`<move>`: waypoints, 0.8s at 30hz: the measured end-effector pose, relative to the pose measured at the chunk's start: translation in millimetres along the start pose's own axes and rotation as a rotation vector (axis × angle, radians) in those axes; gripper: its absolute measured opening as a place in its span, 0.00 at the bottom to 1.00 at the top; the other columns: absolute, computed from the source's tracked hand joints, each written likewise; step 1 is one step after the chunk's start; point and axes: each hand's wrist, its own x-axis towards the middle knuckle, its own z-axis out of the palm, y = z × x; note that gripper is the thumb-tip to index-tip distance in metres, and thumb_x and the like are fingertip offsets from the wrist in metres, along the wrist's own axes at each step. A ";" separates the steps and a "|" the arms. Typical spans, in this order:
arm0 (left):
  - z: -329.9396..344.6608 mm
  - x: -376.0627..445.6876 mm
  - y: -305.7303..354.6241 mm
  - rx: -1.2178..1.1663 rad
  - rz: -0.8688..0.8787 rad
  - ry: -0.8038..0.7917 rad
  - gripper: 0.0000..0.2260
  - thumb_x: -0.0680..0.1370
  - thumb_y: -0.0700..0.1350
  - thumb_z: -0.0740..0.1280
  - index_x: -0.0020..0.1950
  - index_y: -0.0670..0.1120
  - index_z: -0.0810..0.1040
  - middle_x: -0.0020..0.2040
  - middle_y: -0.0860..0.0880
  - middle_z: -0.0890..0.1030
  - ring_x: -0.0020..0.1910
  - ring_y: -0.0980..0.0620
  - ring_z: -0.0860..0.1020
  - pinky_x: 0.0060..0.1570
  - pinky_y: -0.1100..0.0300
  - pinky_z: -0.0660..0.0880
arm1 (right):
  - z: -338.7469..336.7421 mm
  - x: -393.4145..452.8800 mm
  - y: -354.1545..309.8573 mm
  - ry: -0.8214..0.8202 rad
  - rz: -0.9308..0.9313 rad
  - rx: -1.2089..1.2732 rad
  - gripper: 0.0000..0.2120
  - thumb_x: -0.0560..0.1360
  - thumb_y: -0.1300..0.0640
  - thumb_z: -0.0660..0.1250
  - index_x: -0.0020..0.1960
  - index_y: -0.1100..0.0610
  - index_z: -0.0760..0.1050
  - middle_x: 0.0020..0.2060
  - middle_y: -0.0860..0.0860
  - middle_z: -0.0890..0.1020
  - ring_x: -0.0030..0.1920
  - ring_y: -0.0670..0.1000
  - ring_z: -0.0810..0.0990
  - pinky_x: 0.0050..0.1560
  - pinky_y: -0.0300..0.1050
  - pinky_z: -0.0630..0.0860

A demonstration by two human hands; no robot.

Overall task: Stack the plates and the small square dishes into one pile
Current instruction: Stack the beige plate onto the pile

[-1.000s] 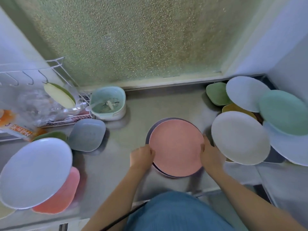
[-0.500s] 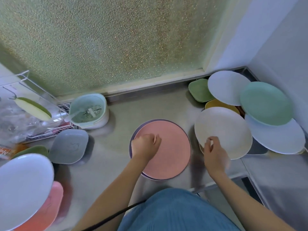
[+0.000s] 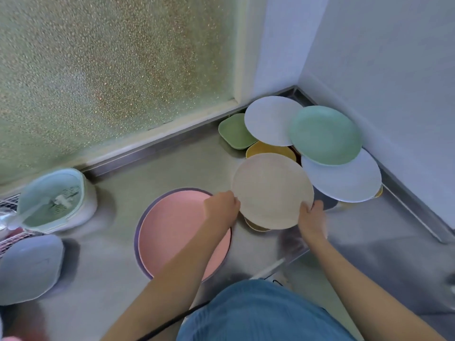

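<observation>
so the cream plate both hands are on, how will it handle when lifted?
Probably stiff: the cream plate keeps its flat round shape, held only at its edges by the left hand and right hand. Likely light; its matte finish suggests plastic. It may slide, since it rests unevenly on other dishes.

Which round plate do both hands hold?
The cream plate: left hand and right hand grip its near edge. The pink plate, green plate and white plates lie untouched.

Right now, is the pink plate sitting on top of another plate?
Yes, the pink plate lies on a purple plate, whose rim shows around its left and far edges.
</observation>
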 end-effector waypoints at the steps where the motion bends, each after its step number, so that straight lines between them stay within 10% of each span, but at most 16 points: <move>1: 2.7 0.2 2.3 0.004 -0.006 0.010 0.14 0.79 0.48 0.54 0.46 0.43 0.76 0.47 0.42 0.82 0.44 0.40 0.80 0.36 0.58 0.65 | 0.4 2.2 -0.5 -0.025 -0.018 0.011 0.09 0.79 0.55 0.52 0.53 0.62 0.63 0.43 0.58 0.75 0.45 0.61 0.74 0.47 0.56 0.72; 9: -9.7 -5.7 -17.2 -0.264 -0.352 0.206 0.19 0.78 0.55 0.55 0.38 0.44 0.74 0.36 0.44 0.79 0.35 0.42 0.76 0.34 0.58 0.65 | 1.0 7.3 -29.1 -0.129 -0.257 0.174 0.09 0.79 0.55 0.54 0.42 0.57 0.66 0.34 0.49 0.71 0.41 0.54 0.71 0.43 0.48 0.66; 14: -23.3 -36.3 -71.7 -0.438 -0.577 0.363 0.25 0.80 0.54 0.52 0.24 0.47 0.66 0.23 0.49 0.67 0.24 0.48 0.67 0.27 0.62 0.60 | 33.6 -13.0 -72.8 -0.350 -0.464 0.172 0.09 0.80 0.57 0.55 0.55 0.58 0.72 0.46 0.53 0.78 0.48 0.55 0.76 0.48 0.46 0.68; 24: 4.3 -132.8 -153.9 -0.138 -0.742 0.189 0.23 0.80 0.50 0.51 0.32 0.43 0.75 0.28 0.48 0.73 0.33 0.44 0.75 0.35 0.59 0.70 | 101.4 -66.5 -87.2 -0.449 -0.810 -0.334 0.24 0.80 0.51 0.53 0.75 0.46 0.53 0.55 0.54 0.81 0.54 0.58 0.78 0.53 0.52 0.73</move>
